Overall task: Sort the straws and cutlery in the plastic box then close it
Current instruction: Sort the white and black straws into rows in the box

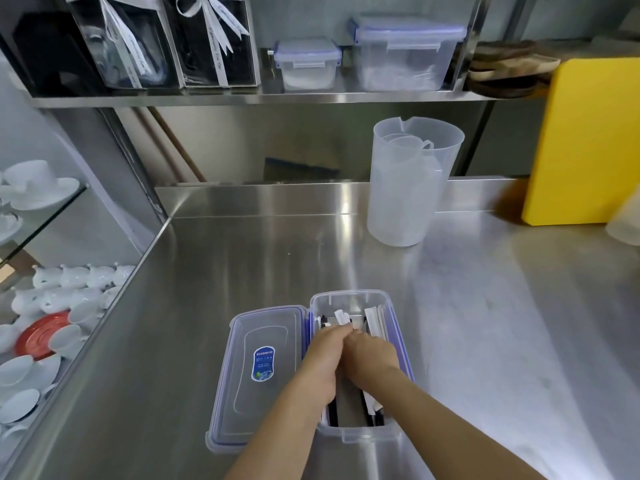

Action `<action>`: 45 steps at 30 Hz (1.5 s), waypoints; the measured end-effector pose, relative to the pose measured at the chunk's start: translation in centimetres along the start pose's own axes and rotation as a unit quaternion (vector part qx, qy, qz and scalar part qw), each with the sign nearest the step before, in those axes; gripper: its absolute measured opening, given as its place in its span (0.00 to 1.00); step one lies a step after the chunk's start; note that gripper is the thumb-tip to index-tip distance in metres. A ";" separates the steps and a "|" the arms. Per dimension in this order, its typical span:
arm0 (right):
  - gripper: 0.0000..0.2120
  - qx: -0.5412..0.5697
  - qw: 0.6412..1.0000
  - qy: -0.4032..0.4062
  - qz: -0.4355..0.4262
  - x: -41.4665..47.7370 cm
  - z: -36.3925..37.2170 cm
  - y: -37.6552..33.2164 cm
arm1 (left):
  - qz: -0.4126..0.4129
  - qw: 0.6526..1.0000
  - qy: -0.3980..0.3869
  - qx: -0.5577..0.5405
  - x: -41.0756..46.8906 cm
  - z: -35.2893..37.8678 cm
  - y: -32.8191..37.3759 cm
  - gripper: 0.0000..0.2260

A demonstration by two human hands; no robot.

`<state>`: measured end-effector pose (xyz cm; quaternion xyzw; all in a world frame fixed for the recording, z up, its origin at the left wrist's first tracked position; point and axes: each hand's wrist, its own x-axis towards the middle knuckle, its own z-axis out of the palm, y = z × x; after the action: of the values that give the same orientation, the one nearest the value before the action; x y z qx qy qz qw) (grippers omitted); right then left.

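A clear plastic box [349, 299] with blue trim stands open on the steel counter near the front. Its lid [258, 368], with a blue sticker, lies flat to the left of it. Inside are paper-wrapped straws [372, 322] and black cutlery [333, 415]. Both hands reach into the box side by side. My left hand [322, 362] closes around a bundle of wrapped straws and black pieces on the left side. My right hand [370, 358] grips items in the middle, its fingers hidden among them.
A translucent measuring jug [408, 181] with smaller cups inside stands at the back of the counter. A yellow cutting board [585, 140] leans at the right. Lidded containers [405, 51] sit on the shelf above. White cups and saucers [52, 296] fill glass shelves left.
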<state>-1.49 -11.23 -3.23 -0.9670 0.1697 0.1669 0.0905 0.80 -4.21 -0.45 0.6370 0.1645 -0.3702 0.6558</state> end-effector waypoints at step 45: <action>0.02 0.428 0.892 0.134 0.051 -2.0 -2.6 2.2 | 0.148 0.987 0.047 0.031 -0.8 1.9 -1.2 0.06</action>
<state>-3.32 -13.29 -0.33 -0.8378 0.2842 -0.0483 0.4637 -1.07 -5.69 -0.50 0.6915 0.0878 -0.2437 0.6744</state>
